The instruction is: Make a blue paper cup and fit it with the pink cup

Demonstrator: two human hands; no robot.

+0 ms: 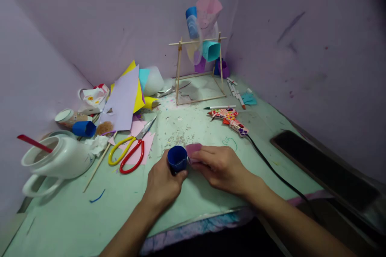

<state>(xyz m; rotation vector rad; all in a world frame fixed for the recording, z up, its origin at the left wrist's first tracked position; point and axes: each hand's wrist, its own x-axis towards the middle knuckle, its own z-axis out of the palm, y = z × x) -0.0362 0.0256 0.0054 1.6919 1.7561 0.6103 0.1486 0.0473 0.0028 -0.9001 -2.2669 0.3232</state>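
Observation:
My left hand (164,178) wraps round a dark blue paper cup (177,158), its open mouth facing up toward me. Beside it, my right hand (221,165) pinches a pink piece of paper (194,151) that sits against the cup's right side; whether the two are joined I cannot tell. Farther right lies a flower-patterned glue gun (229,118) with its black cord (271,164). To the left rest scissors (135,146) with one yellow and one red handle loop. At the back stands a stick frame (177,74) carrying a wheel with coloured paper cups (211,50).
A white jug (69,158) lies tipped at the left, near a wooden stick (101,162) and another blue paper cup (84,129). Coloured sheets (120,100) pile up behind. Markers (237,93) lie at the back right, and a dark flat slab (322,166) at the right edge.

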